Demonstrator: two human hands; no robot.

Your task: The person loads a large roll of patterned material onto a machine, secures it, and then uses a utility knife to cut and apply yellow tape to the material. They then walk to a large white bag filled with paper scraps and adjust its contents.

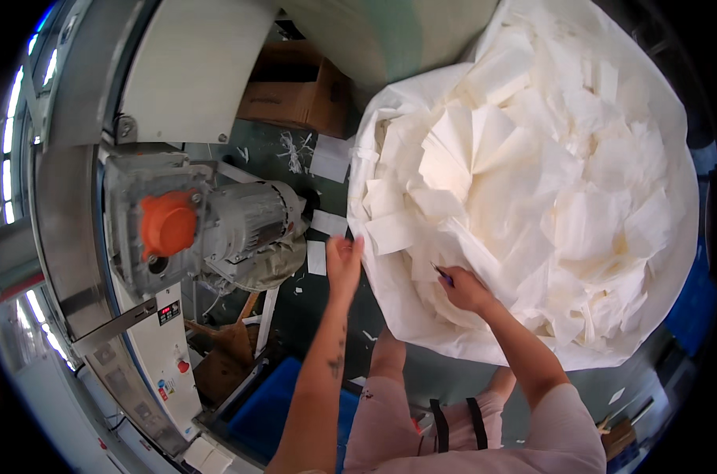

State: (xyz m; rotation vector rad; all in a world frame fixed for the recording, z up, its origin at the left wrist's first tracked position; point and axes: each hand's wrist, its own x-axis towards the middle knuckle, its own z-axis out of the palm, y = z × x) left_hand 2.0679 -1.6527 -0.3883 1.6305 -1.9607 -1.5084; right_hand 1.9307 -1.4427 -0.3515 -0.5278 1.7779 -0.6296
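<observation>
A large white bag (421, 336) stands in front of me, heaped with loose white sheets (516, 205). My right hand (467, 292) is over its near left part, closed round a small tool (444, 276) with a dark bluish handle and a thin pointed tip. The tip points up and left, over the sheets; the tool's exact kind is too small to make out. My left hand (345, 268) is raised just outside the bag's left rim. Its fingers are curled, and whatever they may hold cannot be made out.
On the left stands a machine with a grey motor (252, 220), an orange cap (169, 224) and a control panel (169, 347). A cardboard box (295, 99) sits beyond it. Paper scraps (331, 158) lie on the green floor. A blue bin (267, 407) is at lower left.
</observation>
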